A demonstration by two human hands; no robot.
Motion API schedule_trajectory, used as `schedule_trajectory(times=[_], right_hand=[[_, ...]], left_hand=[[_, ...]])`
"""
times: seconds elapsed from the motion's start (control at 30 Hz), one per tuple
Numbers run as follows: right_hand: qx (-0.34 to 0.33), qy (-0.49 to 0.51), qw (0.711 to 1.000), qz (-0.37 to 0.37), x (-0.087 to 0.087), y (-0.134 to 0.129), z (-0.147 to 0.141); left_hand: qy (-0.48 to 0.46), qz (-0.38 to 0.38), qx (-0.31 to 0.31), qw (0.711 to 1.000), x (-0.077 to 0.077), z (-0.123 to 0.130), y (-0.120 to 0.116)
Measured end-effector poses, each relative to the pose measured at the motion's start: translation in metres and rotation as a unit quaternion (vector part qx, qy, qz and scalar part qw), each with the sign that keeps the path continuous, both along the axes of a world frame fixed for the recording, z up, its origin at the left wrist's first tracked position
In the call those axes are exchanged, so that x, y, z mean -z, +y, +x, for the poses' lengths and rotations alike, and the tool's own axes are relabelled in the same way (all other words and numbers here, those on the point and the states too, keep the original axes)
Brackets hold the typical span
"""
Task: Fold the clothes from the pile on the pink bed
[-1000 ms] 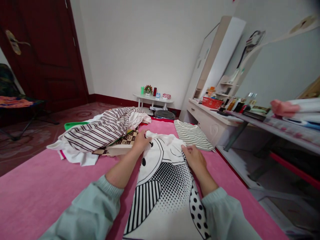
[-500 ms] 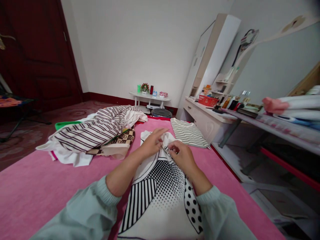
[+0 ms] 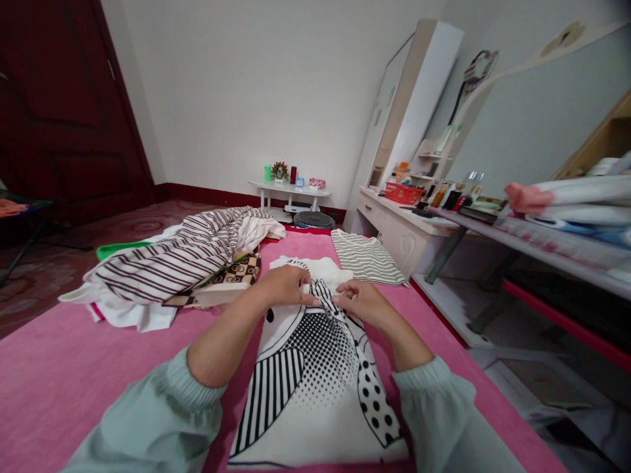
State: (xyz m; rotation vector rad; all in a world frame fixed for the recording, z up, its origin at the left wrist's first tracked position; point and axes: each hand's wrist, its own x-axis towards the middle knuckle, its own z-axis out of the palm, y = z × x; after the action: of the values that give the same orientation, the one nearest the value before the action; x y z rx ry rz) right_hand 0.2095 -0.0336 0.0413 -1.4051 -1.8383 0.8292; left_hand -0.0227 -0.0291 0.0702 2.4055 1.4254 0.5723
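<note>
1. We are working with our two bare hands on a white garment (image 3: pixel 320 430) printed in black, which is lying on a pink cover (image 3: pixel 98 381) straight in front of us.
2. With our left hand (image 3: pixel 288 286) we are pinching the cloth, fingers and thumb drawn narrow on a gathered fold toward the garment's far end.
3. With our right hand (image 3: pixel 363 302) we are gripping the same fold from the other side, its fingertips also set close together.
4. We are keeping the hands just beside each other, and a ridge of bunched, twisted cloth is showing between them.
5. Beyond the fold, we are seeing more of the garment spreading away, with dark lettering partly showing past the left hand.
6. On the near side, we are finding the garment lying mostly flat, showing a striped patch at left, fine dots in the middle and larger spots at right.
7. To the left, we are seeing a heap of clothes (image 3: pixel 177 263) lying loosely, its brown patterned cloth (image 3: pixel 240 270) resting near the left hand.
8. Past the right hand, we are seeing a striped top (image 3: pixel 367 257) lying flat, apart from the garment.
</note>
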Motion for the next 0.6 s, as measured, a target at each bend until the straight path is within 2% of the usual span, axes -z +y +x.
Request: schedule_trajectory(times=[0.13,0.23,0.33,0.4,0.5,0.6], right_hand=[[-0.018,0.045,0.999,-0.011,0.012,-0.004,-0.014],[-0.033,0.103,0.993,-0.045,0.006,-0.006,-0.019],[-0.036,0.180,0.981,-0.065,-0.005,-0.009,-0.018],[-0.034,0.217,0.973,-0.067,-0.010,-0.010,-0.017],[-0.028,0.241,0.969,-0.054,-0.012,-0.011,-0.018],[-0.028,0.247,0.967,-0.054,-0.012,-0.012,-0.020]], left_hand=[[-0.022,-0.006,-0.003,1.000,0.001,-0.001,0.003],[-0.126,-0.069,0.041,0.989,0.004,-0.006,0.010],[-0.297,-0.162,0.096,0.936,0.006,-0.010,0.014],[-0.386,-0.196,0.084,0.898,0.007,-0.012,0.015],[-0.478,-0.178,0.022,0.860,0.006,-0.011,0.014],[-0.520,-0.141,-0.015,0.842,0.007,-0.009,0.015]])
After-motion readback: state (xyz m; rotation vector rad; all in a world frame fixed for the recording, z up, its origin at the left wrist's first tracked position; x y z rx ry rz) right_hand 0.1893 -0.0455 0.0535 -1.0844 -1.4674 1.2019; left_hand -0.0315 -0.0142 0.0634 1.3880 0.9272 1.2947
